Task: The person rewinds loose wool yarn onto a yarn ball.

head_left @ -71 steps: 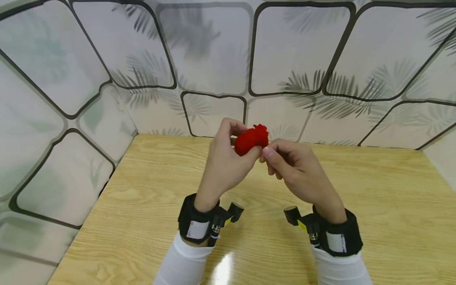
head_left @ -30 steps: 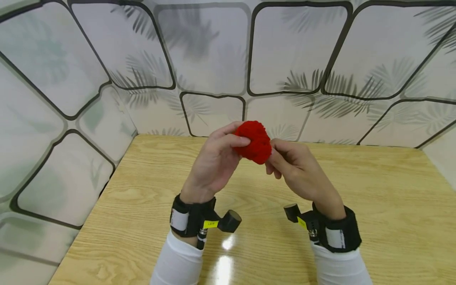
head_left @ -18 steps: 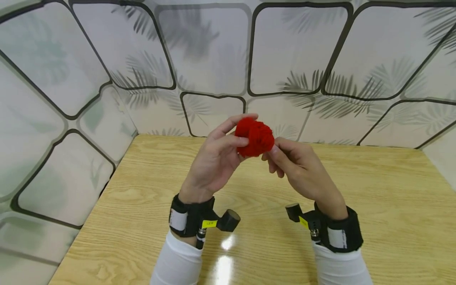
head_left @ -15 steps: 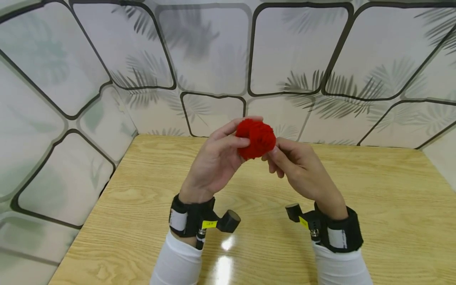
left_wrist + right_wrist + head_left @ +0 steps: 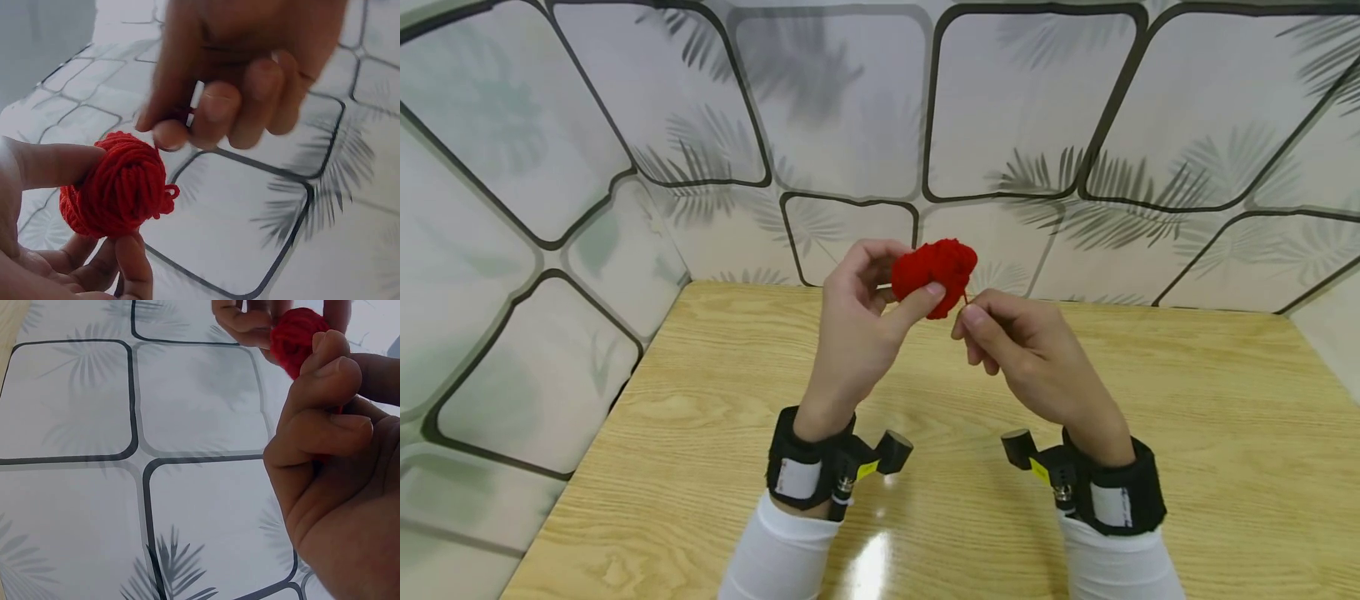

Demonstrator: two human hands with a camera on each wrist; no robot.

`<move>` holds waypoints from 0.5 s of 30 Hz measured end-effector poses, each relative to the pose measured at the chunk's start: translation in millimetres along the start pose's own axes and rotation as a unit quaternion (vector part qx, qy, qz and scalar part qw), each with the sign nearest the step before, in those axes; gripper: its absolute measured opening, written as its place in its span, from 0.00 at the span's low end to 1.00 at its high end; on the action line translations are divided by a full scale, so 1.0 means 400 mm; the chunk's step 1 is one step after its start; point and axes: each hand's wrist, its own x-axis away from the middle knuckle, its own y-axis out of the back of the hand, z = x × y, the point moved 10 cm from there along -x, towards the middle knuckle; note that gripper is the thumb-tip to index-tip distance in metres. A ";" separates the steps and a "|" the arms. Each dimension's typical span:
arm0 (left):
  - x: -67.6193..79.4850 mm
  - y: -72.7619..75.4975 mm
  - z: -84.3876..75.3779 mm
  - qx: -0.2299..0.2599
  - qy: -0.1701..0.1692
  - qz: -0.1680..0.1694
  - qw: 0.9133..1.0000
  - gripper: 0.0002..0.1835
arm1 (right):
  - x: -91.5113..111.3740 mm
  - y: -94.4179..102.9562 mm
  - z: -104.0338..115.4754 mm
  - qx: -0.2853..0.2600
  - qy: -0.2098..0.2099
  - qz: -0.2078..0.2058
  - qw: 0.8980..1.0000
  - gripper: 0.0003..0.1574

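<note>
A small ball of red yarn (image 5: 928, 271) is up in the air over the far part of the table, held between the thumb and fingers of my left hand (image 5: 861, 329). In the left wrist view the wound strands of the yarn ball (image 5: 122, 187) show clearly, with a small loop sticking out at one side. My right hand (image 5: 1026, 350) is just to the right of it, thumb and forefinger pinching the yarn strand (image 5: 966, 297) that runs off the ball. The right wrist view shows the right hand's other fingers (image 5: 325, 434) curled in, with a bit of red among them.
The light wooden table (image 5: 700, 467) stretches beneath both hands. Behind it and on the left rises a patterned wall covering (image 5: 850, 108) with dark outlines and leaf prints. Each wrist wears a black strap with a small camera, such as the left wrist camera (image 5: 893, 452).
My left hand has turned back and forth, rotating the yarn ball, and now shows its back again with the ball slightly higher. A short taut strand now shows between ball and right hand, which hardly moved.
</note>
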 end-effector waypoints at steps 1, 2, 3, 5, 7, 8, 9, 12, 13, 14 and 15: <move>0.000 0.002 -0.003 -0.020 -0.011 -0.009 1.000 0.18 | 0.000 -0.001 0.002 -0.001 0.001 -0.001 1.000 0.08; 0.000 0.002 -0.004 -0.034 -0.019 -0.016 0.999 0.18 | 0.000 -0.002 0.003 -0.003 0.002 -0.001 1.000 0.08; 0.000 0.002 -0.003 -0.042 -0.021 -0.021 0.999 0.19 | -0.001 -0.003 0.005 -0.003 0.003 -0.001 1.000 0.08; 0.001 -0.001 0.002 -0.047 -0.015 -0.025 0.998 0.20 | -0.002 -0.006 0.007 -0.008 0.005 -0.003 1.000 0.08; 0.001 -0.006 0.010 -0.037 -0.001 -0.021 0.999 0.21 | -0.003 -0.011 0.009 -0.011 0.006 -0.003 1.000 0.08; 0.001 -0.009 0.013 -0.029 0.006 -0.017 0.999 0.21 | -0.004 -0.014 0.011 -0.013 0.007 -0.004 1.000 0.08; 0.000 -0.013 0.016 -0.014 0.015 -0.012 1.000 0.21 | -0.004 -0.017 0.012 -0.014 0.006 -0.006 1.000 0.08; 0.000 -0.021 0.026 0.041 0.043 -0.003 0.998 0.19 | -0.006 -0.027 0.017 -0.021 0.005 -0.008 1.000 0.08; 0.000 -0.022 0.029 0.054 0.053 -0.004 0.997 0.18 | -0.007 -0.030 0.019 -0.022 0.005 -0.008 1.000 0.08; 0.000 -0.022 0.035 0.068 0.065 -0.008 0.996 0.17 | -0.008 -0.033 0.020 -0.023 0.006 -0.010 1.000 0.08; 0.001 -0.021 0.040 0.081 0.078 -0.013 0.994 0.16 | -0.008 -0.035 0.021 -0.025 0.006 -0.013 1.000 0.08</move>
